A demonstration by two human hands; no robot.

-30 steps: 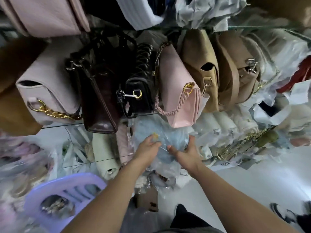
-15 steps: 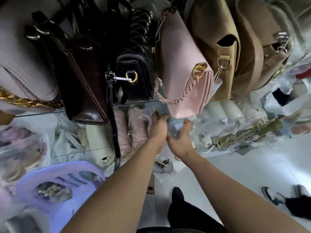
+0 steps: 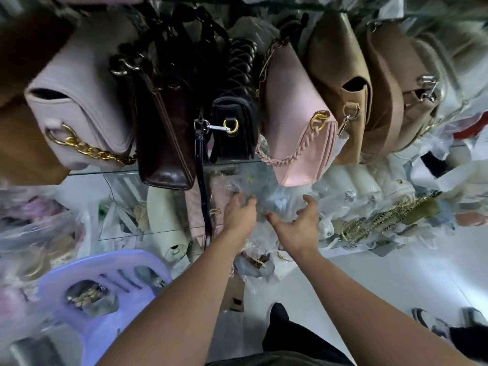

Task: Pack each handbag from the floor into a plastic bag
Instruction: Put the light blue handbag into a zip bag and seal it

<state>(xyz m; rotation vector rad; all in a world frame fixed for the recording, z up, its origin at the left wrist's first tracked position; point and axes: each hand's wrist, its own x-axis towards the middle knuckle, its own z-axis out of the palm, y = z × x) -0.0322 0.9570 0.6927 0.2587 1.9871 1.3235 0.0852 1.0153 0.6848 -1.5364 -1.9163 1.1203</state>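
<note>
Our left fingers (image 3: 247,201) are curled into the crinkly clear plastic bag (image 3: 266,186) and pinch it. The right fingers (image 3: 311,204) are spread apart and hold nothing. The thumb on that side is just beside the plastic, and we cannot tell if it touches.

From the left hand (image 3: 239,216) the bag is at one o'clock, right at the fingertips. From the right hand (image 3: 298,225) it is at eleven o'clock, very near. The bag runs long from twelve o'clock down to six o'clock, between our two hands. Something pale blue shows through it, but we cannot tell what it is.

We think the left hand is the nearer one, since it has the bag. So the right hand needs to go toward ten o'clock to catch the other side. At twelve o'clock a pink handbag (image 3: 293,122) hangs near the bag's top.
</note>
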